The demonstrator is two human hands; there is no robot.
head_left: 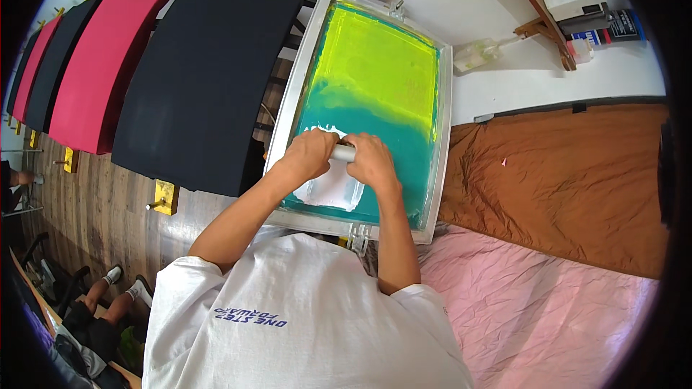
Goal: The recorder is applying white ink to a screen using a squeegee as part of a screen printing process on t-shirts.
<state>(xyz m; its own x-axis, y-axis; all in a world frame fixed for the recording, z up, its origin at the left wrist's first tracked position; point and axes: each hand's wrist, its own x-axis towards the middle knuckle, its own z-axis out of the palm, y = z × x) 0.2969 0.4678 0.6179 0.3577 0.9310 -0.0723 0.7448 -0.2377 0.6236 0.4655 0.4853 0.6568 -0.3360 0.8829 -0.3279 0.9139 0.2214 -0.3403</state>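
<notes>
Both hands grip a pale squeegee (344, 153) over the lower half of a screen-printing frame (445, 101). My left hand (312, 153) is wrapped round its left part, and my right hand (370, 163) closes over its right part. The bar shows between the hands, while its lower edge is hidden under them. Around and below it, white ink (331, 186) spreads in a rough patch on the teal mesh (400, 151). Farther up, the mesh is coated bright yellow-green (378, 57). A metal clamp (358, 238) sits at the frame's near edge, close to my shirt.
Left of the frame stands a row of boards with black fabric (209, 72) and pink fabric (112, 65). Brown cloth (555, 180) and pink cloth (533, 302) lie to the right. A wooden shelf (537, 11) juts from the wall. Another person's legs (115, 302) show lower left.
</notes>
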